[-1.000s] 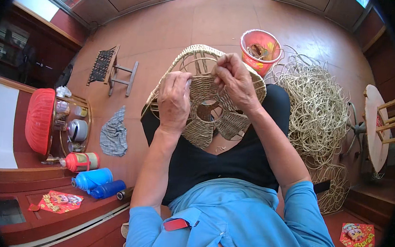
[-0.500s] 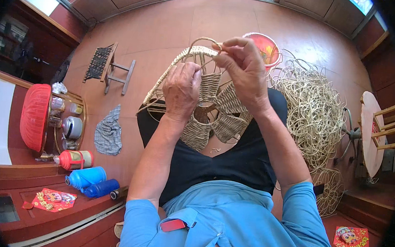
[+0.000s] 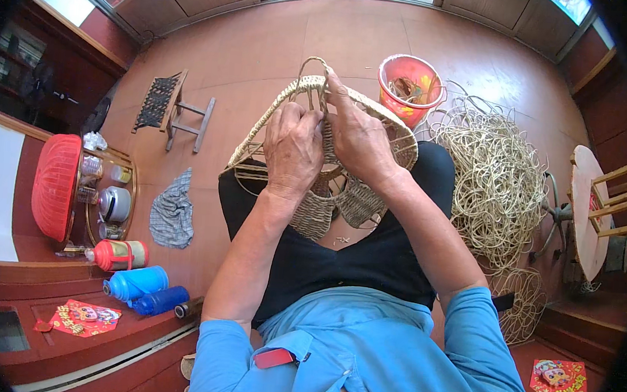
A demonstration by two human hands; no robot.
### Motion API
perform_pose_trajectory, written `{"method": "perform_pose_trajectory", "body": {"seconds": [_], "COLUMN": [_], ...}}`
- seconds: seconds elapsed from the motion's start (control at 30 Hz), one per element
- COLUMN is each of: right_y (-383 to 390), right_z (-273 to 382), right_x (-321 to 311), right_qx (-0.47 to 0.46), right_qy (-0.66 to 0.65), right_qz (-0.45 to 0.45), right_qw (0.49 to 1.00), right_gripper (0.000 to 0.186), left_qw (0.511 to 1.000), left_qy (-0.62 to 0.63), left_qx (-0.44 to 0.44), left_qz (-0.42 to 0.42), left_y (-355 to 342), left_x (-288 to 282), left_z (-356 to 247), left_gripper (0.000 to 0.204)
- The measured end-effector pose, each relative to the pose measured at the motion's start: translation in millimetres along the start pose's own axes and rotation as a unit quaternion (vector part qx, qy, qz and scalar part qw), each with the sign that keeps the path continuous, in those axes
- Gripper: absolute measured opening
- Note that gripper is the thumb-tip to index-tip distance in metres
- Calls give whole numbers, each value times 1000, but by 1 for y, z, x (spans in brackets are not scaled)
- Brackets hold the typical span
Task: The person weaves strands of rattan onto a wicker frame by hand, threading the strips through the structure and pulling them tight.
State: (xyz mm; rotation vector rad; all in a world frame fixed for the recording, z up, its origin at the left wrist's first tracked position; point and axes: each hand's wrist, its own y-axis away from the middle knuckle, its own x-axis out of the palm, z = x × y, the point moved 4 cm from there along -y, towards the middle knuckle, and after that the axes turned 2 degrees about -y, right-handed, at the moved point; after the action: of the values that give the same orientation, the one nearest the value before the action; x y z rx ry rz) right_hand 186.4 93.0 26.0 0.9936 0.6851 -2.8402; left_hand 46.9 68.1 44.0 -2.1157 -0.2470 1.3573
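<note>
A partly woven piece (image 3: pixel 312 216) of straw-coloured cord, with a braided rim and petal-shaped woven panels, rests across my lap. My left hand (image 3: pixel 291 150) is closed at its far part, knuckles up, gripping cord there; its fingertips are mostly hidden. Close beside it, my right hand (image 3: pixel 361 137) pinches the cord, its index finger stretched up along a strand. From the fingers, a cord loop (image 3: pixel 314 59) arches up above the braided rim.
A red bucket (image 3: pixel 439 92) holding some cord stands beyond the work. To its right lies a big tangled cord heap (image 3: pixel 492 188). At left are a small stool (image 3: pixel 160 101), a grey cloth (image 3: pixel 172 211), a red food cover (image 3: pixel 55 186) and several flasks (image 3: pixel 137 282).
My right hand has come down and left, close to my left hand. The cord loop has become smaller and moved left. The bucket is now less covered.
</note>
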Motion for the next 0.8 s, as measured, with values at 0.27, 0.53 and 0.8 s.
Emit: {"method": "perform_pose_trajectory", "body": {"seconds": [0.27, 0.53, 0.8], "right_y": [-1, 13, 14], "right_z": [4, -3, -47], "right_x": [-1, 12, -40], "right_qx": [-4, 127, 206], "right_qy": [-30, -386, -597], "right_qz": [-65, -197, -54], "right_qw": [997, 892, 774], "right_gripper": [75, 40, 39], "left_qw": [998, 997, 996], "left_qy": [51, 50, 52], "left_qx": [-37, -29, 52], "left_qz": [-18, -50, -41], "left_y": [3, 5, -5], "left_x": [-3, -7, 5], "left_z": [3, -2, -13], "left_gripper": [7, 10, 9]}}
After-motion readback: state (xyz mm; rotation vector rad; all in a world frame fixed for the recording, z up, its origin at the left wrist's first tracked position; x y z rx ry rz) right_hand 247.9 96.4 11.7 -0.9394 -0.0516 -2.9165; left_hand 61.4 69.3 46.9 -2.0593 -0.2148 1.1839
